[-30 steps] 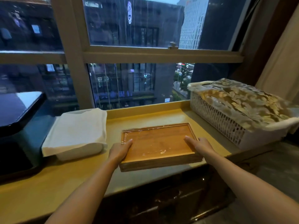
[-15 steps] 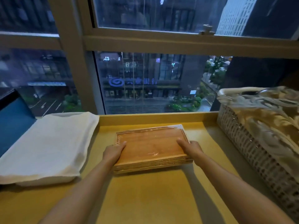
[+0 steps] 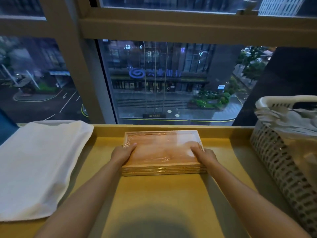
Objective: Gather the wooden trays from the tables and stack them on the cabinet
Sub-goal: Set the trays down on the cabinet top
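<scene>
Tray stack (image 3: 163,152) nearer window — film-wrapped

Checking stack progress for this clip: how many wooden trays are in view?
1 is clearly countable: the top tray, held between the left hand and right hand. Layered edges beneath suggest more trays, their number unclear.

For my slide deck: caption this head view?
Both hands, left hand and right hand, grip the stack of wooden trays on the yellow cabinet top.

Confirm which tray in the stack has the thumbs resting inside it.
The top wooden tray, the only one with its shiny, film-wrapped inside showing. Left hand and right hand grip its short ends; the trays below show only front edges.
</scene>
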`<act>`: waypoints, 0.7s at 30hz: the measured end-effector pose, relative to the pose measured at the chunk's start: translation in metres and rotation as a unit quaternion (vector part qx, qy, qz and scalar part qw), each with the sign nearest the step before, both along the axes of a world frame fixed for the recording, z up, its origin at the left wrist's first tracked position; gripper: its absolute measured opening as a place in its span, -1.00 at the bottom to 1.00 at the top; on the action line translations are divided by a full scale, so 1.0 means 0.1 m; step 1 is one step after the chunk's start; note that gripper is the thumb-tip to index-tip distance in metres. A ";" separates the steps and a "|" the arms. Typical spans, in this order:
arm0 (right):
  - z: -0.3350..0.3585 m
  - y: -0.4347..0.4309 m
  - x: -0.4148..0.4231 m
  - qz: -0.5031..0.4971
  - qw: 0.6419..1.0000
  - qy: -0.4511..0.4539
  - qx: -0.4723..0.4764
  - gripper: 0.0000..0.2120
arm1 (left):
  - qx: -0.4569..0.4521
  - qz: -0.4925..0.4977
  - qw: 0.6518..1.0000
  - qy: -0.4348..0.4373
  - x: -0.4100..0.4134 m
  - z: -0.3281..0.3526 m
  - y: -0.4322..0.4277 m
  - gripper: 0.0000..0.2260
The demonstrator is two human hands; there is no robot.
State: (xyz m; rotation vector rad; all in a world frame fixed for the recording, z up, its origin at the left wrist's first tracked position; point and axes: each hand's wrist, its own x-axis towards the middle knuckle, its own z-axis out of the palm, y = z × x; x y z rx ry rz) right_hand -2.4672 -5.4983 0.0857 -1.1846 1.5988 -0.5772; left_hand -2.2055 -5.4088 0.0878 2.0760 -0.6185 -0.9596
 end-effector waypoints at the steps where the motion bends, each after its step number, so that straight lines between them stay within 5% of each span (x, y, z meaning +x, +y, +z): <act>1: -0.01 -0.05 0.00 -0.002 1.000 0.001 0.001 -0.58 | 0.001 0.000 1.000 0.006 0.01 -0.01 -0.05 -0.46; 9: -0.14 -0.23 -0.03 0.000 1.000 0.007 0.011 -0.67 | 0.011 -0.004 0.999 0.029 0.08 -0.11 -0.30 -0.54; 16: -0.09 -0.23 -0.01 0.021 0.999 0.002 0.025 -0.57 | 0.029 -0.024 0.995 0.088 0.12 0.05 -0.33 -0.53; 21: 0.02 -0.17 -0.05 0.065 0.998 0.015 0.004 -0.58 | -0.025 -0.024 0.990 0.140 0.11 0.23 -0.24 -0.58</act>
